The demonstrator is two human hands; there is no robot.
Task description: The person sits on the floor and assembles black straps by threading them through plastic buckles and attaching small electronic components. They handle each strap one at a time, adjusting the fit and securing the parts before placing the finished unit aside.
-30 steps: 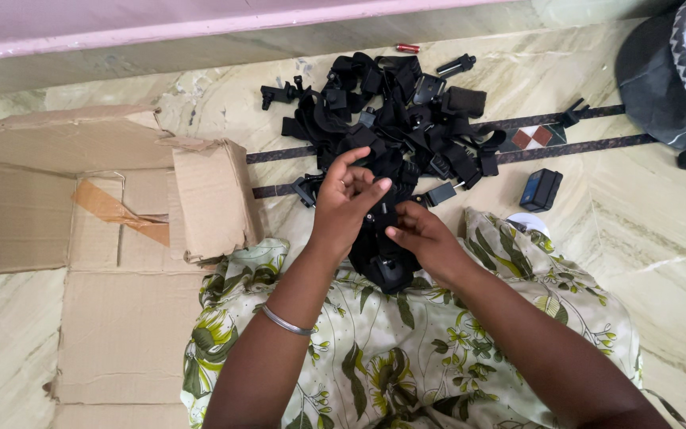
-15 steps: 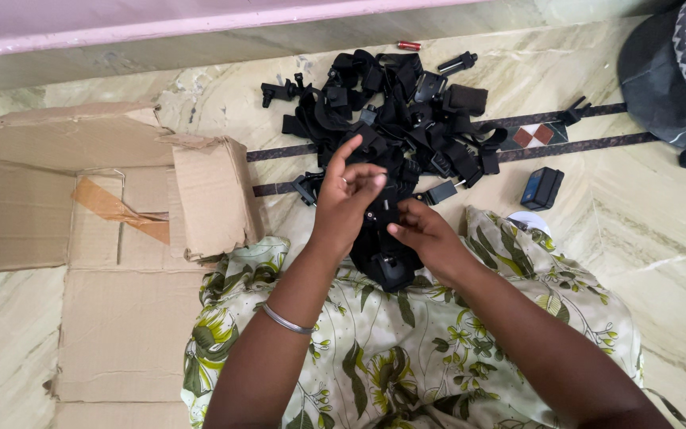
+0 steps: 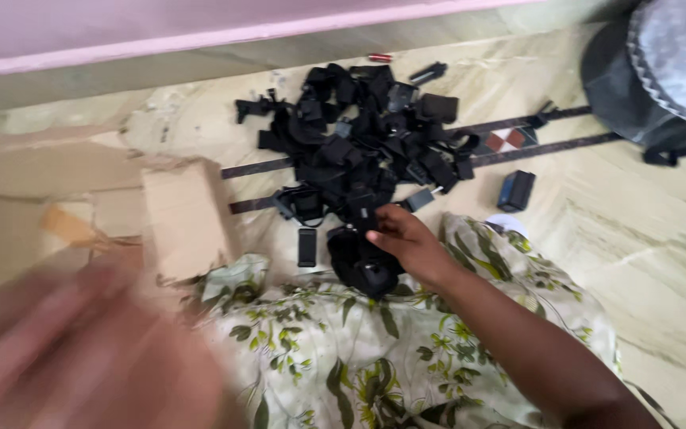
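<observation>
Right hand [image 3: 405, 238] fingers pinch black strap bundle [image 3: 363, 258] just below the strap pile [image 3: 359, 135]; long axis roughly toward pile. Left hand [image 3: 81, 349] blurred, fingers' state can't tell.

This looks like a room in a home, with the person sitting on the floor. The floor [image 3: 660, 238] is polished greenish marble with a dark inlaid border strip [image 3: 518, 151] and a small checked tile [image 3: 506, 141]. A pink wall [image 3: 200, 24] meets it along a plain skirting. Flattened cardboard [image 3: 176, 214] lies on the floor beside a heap of black straps [image 3: 359, 143], and a dark bag [image 3: 653, 71] sits in the corner. Floral cloth [image 3: 375, 349] covers the person's lap.
</observation>
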